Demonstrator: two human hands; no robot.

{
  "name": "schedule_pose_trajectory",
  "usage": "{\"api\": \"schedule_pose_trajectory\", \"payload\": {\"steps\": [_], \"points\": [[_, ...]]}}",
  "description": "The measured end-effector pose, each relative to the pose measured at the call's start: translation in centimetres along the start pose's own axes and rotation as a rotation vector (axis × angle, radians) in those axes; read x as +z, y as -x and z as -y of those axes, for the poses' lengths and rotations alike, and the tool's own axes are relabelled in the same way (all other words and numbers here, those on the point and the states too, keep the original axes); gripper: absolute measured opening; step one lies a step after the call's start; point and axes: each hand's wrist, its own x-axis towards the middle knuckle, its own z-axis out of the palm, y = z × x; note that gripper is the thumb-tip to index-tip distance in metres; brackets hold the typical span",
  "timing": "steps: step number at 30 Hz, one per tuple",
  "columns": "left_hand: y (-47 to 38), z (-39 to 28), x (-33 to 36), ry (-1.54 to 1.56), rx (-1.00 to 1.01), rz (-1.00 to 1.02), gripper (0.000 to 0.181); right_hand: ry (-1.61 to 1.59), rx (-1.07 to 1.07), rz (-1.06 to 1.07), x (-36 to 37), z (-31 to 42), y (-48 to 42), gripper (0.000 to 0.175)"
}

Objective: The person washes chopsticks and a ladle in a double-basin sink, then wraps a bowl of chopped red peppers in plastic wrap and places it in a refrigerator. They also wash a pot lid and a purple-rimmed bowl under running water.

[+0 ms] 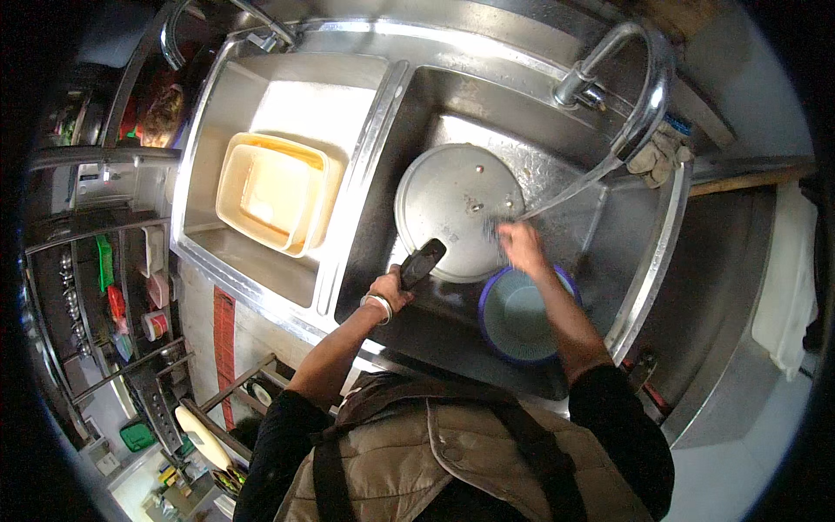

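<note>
A round metal pressure cooker lid with small valve fittings lies in the right sink basin. Its black handle is gripped by my left hand, which has a bangle at the wrist. My right hand is at the lid's right side, blurred by motion. Its fingers close on a grey scrubber, probably steel wool, pressed to the metal. Water runs from the curved faucet down towards this hand. Below my right forearm stands a purple-rimmed plastic basket, partly covered by the arm.
The left basin holds nested cream plastic tubs. A steel divider separates the basins. Gloves lie on the sink's right rim behind the faucet. A second faucet rises at the far left, near metal shelving with kitchenware.
</note>
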Motion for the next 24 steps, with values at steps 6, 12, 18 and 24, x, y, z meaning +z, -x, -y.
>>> {"api": "schedule_pose_trajectory", "payload": {"steps": [6,12,18,24], "points": [[-4.9,-3.7,0.2,-0.06,-0.094,-0.2,0.068,-0.402,0.419,-0.164,3.0,-6.1,9.9,0.039],[-7.2,-5.7,11.2,0.037,0.332,-0.277,0.065,-0.976,0.623,-0.611,-0.7,-8.2,15.1,0.032],[-7.9,-11.4,12.9,0.395,0.194,0.118,0.042,-1.003,0.7,-0.551,3.3,-9.7,18.3,0.044],[-8.8,-16.8,8.0,0.837,0.431,-0.153,0.013,-1.068,0.669,-0.785,1.0,-5.1,10.1,0.05]]}}
